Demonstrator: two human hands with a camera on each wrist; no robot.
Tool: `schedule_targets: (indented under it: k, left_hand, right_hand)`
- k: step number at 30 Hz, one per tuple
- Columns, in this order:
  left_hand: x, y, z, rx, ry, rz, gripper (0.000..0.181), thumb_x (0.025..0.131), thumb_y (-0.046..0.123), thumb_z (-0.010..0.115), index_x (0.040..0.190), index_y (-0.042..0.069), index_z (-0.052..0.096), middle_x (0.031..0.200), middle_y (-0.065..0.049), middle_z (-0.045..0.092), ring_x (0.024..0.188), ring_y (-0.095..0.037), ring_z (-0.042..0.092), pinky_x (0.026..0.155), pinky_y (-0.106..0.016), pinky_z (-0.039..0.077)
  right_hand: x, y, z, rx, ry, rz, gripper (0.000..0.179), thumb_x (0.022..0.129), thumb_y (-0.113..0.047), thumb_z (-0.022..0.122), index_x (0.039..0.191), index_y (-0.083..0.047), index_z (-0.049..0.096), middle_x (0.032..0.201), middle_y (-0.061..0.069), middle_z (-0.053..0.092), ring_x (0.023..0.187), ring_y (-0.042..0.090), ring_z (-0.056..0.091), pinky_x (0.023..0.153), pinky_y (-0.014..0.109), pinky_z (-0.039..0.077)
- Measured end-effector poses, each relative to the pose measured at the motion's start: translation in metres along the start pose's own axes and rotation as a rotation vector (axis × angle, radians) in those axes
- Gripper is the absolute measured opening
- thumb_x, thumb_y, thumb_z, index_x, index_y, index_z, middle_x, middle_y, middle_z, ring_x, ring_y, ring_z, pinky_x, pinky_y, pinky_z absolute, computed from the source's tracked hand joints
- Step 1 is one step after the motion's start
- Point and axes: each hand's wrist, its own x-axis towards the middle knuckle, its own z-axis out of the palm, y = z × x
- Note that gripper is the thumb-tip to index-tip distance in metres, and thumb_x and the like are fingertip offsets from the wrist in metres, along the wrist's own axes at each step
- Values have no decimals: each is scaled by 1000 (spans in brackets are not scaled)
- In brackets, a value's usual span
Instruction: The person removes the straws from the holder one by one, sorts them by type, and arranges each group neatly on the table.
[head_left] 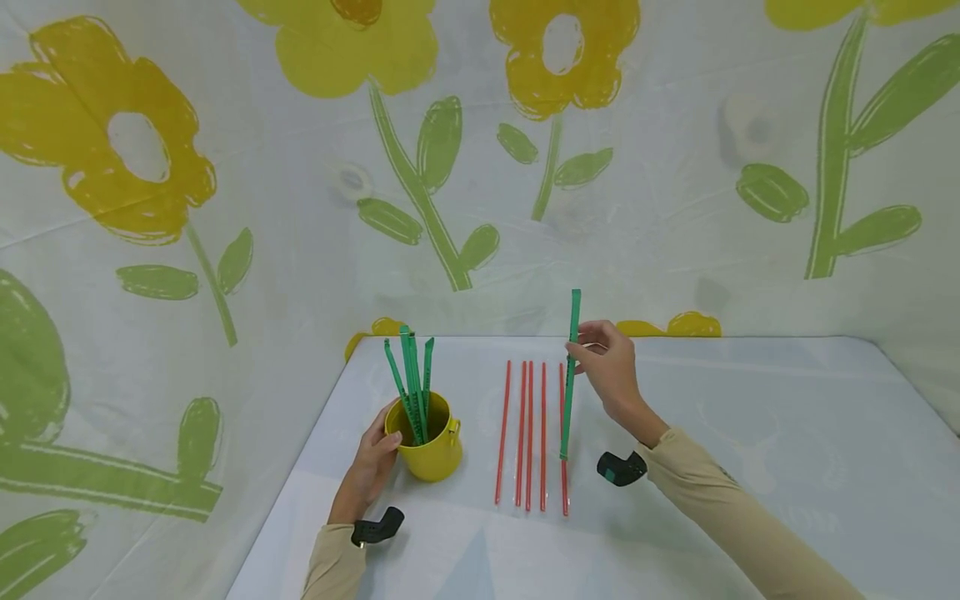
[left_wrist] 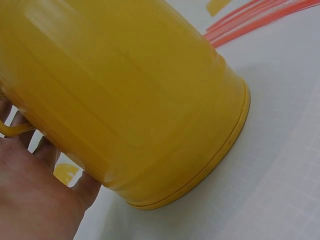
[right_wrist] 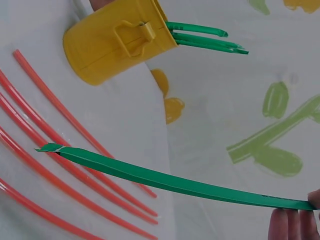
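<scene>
My left hand [head_left: 371, 463] holds a small yellow bucket [head_left: 433, 463] by its left side, the thumb at the rim. Several green-wrapped straws [head_left: 414, 392] lean in the bucket and stick out above it. In the right wrist view, the bucket [right_wrist: 110, 47] shows a side handle. My right hand [head_left: 613, 372] pinches one green-wrapped straw [head_left: 568, 408] near its upper part. That straw hangs nearly upright in front of the rightmost of several red straws [head_left: 529, 433], which lie in a row. The left wrist view shows the bucket wall [left_wrist: 140, 100] and part of my left hand [left_wrist: 40, 190].
The white table [head_left: 750, 467] reaches back to a pale cloth [head_left: 660, 208] printed with yellow flowers and green leaves. The red straws lie between the bucket and my right arm. A black wrist camera [head_left: 378, 526] sits at my left wrist, another black camera [head_left: 622, 468] at my right.
</scene>
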Motion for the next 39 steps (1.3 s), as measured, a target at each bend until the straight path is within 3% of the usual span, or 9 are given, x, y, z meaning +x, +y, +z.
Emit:
schedule_targets:
  k: [7,20,39]
  left_hand:
    - [0,0,-1,-1,-10,5,61,90,13,46,147,7,25,142,-6,34,128,-16,36,102,-19,33]
    - [0,1,-1,6,2,9,61,90,13,46,148,7,25,144,-7,33,128,-16,35,102,-18,32]
    - [-2,0,0,26,20,2,61,90,12,46,147,5,26,140,-5,38,125,-15,38,102,-19,34]
  right_hand:
    - [1,8,-6,-42,-16,92,32,89,-14,64,116,-1,55,104,15,57,86,24,61,65,28,55]
    - [0,23,-13,-80,-61,186,34,89,-13,63,117,2,53,107,17,57,89,24,59,66,30,56]
    - [-2,55,-21,-146,-118,304,36,89,-15,63,119,2,53,107,19,58,77,21,62,64,30,56]
